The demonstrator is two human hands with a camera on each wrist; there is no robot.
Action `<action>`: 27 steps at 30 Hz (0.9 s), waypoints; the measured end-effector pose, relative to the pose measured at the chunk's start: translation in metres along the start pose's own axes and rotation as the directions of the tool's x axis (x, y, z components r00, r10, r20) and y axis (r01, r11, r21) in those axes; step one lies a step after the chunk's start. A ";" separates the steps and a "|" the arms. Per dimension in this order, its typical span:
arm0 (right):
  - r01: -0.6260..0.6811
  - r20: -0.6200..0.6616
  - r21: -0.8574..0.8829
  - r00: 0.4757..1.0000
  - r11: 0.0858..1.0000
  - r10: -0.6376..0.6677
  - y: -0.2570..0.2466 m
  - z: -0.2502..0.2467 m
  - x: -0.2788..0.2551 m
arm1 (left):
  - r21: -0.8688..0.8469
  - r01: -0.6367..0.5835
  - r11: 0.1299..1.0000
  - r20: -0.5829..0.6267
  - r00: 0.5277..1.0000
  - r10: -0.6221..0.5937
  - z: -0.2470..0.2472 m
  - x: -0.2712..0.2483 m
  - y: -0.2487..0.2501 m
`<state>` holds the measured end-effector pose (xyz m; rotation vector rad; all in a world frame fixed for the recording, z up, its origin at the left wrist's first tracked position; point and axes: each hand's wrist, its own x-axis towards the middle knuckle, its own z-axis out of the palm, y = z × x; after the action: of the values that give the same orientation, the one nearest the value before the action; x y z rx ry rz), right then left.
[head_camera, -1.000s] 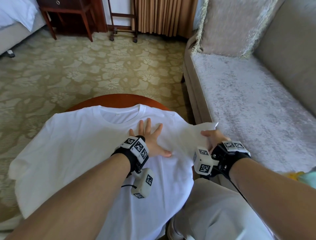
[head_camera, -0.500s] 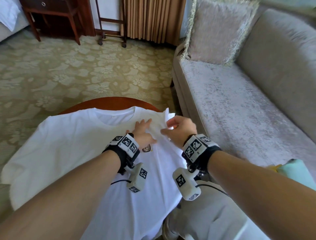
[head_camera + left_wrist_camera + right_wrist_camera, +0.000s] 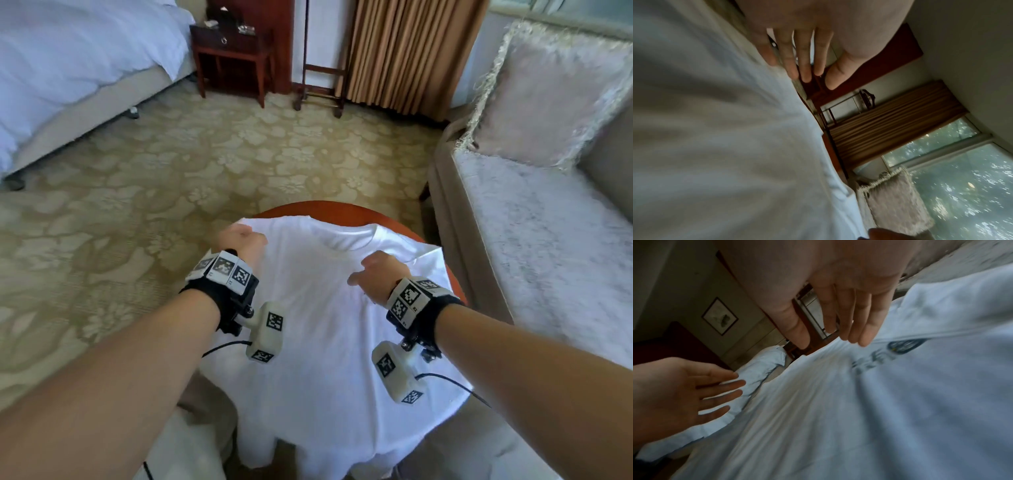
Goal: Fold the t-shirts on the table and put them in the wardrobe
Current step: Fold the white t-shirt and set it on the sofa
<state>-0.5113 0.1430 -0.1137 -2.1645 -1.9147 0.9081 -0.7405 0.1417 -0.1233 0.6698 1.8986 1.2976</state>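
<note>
Since the earlier frames both sleeves have been folded inward. One second ago the t-shirt (image 3: 329, 329) lay spread wide, sleeves out to both sides; half a second ago the right hand (image 3: 375, 275) was carrying the right sleeve across toward the chest. The garment is now a narrower panel with a straight folded edge on each side. The left hand (image 3: 245, 245), which had been pressing the chest, has moved out to the left shoulder corner.

Hand state: the wrist views show both hands with fingers extended and slightly spread. The left hand's fingers (image 3: 791, 65) lie along the left folded edge, gripping nothing. The right hand's fingers (image 3: 865, 327) are straight above the collar area near a small dark printed logo (image 3: 904, 344); actual contact with the cloth cannot be confirmed.

Location: the t-shirt lies flat on the round wooden table (image 3: 346, 210), with its hem hanging over the near edge toward the person.

Orientation: the collar (image 3: 346, 240) points away from the person, toward the carpet (image 3: 239, 161). The long axis runs collar to hem, near to far.

Assessment: the lengthwise folds appear complete. The crosswise fold and transfer to the wardrobe remain outstanding.
</note>
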 end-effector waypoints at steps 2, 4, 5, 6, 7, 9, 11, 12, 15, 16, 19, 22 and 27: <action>0.049 -0.008 0.019 0.999 0.999 -0.049 -0.024 0.021 -0.008 | 0.132 0.038 0.990 -0.062 0.998 -0.030 -0.039 0.010 -0.013; 0.124 -0.001 -0.072 0.992 0.990 -0.124 -0.050 0.044 -0.014 | 0.218 0.115 0.969 -0.123 0.988 -0.090 -0.073 0.020 -0.028; 0.151 0.012 -0.124 0.989 0.981 -0.150 -0.063 0.054 -0.018 | 0.239 0.155 0.959 -0.137 0.983 -0.125 -0.087 0.027 -0.038; 0.170 0.031 -0.178 0.985 0.969 -0.167 -0.074 0.064 -0.019 | 0.256 0.199 0.946 -0.130 0.977 -0.170 -0.099 0.031 -0.047; 0.181 0.061 -0.235 0.983 0.955 -0.172 -0.084 0.073 -0.020 | 0.278 0.233 0.932 -0.091 0.972 -0.216 -0.108 0.030 -0.051; 0.193 0.144 -0.334 0.978 0.923 -0.153 -0.097 0.091 -0.018 | 0.218 0.256 0.942 0.094 0.955 -0.281 -0.116 0.032 -0.064; 0.206 0.207 -0.382 0.969 0.901 -0.134 -0.105 0.106 -0.014 | 0.074 0.351 0.933 0.250 0.900 -0.358 -0.113 0.030 -0.074; 0.210 0.221 -0.394 0.967 0.895 -0.129 -0.108 0.112 -0.011 | 0.002 0.422 0.906 0.291 0.867 -0.404 -0.112 0.031 -0.079; 0.219 0.263 -0.428 0.958 0.877 -0.111 -0.113 0.129 -0.006 | -0.018 0.502 0.865 0.386 0.801 -0.457 -0.106 0.048 -0.107; 0.226 0.275 -0.443 0.955 0.867 -0.109 -0.112 0.134 -0.006 | -0.023 0.513 0.858 0.380 0.798 -0.467 -0.105 0.054 -0.116; 0.252 0.292 -0.482 0.949 0.839 -0.117 -0.107 0.145 -0.007 | -0.065 0.396 0.916 0.192 0.906 -0.378 -0.109 0.053 -0.107; 0.262 0.322 -0.497 0.941 0.827 -0.104 -0.108 0.145 -0.008 | -0.034 0.255 0.966 0.097 0.963 -0.251 -0.117 0.059 -0.094; 0.246 0.338 -0.501 0.938 0.830 -0.075 -0.112 0.142 -0.007 | -0.213 0.060 0.975 -0.030 0.997 -0.068 -0.124 0.062 -0.056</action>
<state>-0.6795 0.1168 -0.1753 -2.1626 -2.7460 0.7755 -0.8776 0.1001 -0.1652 0.4744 1.7638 1.4548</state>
